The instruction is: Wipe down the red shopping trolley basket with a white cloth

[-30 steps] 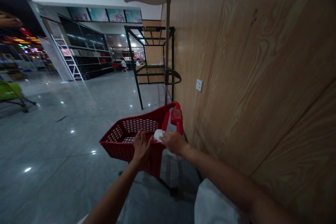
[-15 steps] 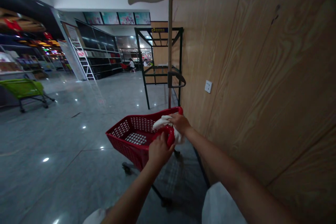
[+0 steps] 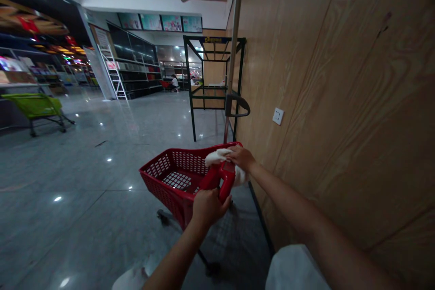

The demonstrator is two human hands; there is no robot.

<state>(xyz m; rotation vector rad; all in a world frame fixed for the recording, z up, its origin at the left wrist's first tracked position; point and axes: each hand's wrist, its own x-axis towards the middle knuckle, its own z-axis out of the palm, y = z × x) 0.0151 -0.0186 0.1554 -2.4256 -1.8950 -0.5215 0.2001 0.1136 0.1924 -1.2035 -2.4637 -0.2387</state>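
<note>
A red plastic shopping cart with a mesh basket (image 3: 168,176) stands just ahead of me beside the wooden wall. My left hand (image 3: 209,208) is closed around its red handle (image 3: 226,181). A crumpled white cloth (image 3: 217,157) lies bunched over the basket's near rim and around the handle. My right hand (image 3: 241,157) rests on top of that cloth, fingers curled over it. The cloth's middle is hidden under my fingers and the handle.
A wood-panelled wall (image 3: 322,99) with a white socket (image 3: 277,116) runs close along the right. Ahead stand a black metal shelf frame (image 3: 212,72) and a pole (image 3: 233,63). A lime-green cart (image 3: 36,106) is far left on the polished floor (image 3: 84,190). A seated person (image 3: 174,83) is far back.
My left hand has moved from the basket's rim onto the red handle. The cloth now lies bunched over the rim and handle under my right hand. The view has swung slightly left.
</note>
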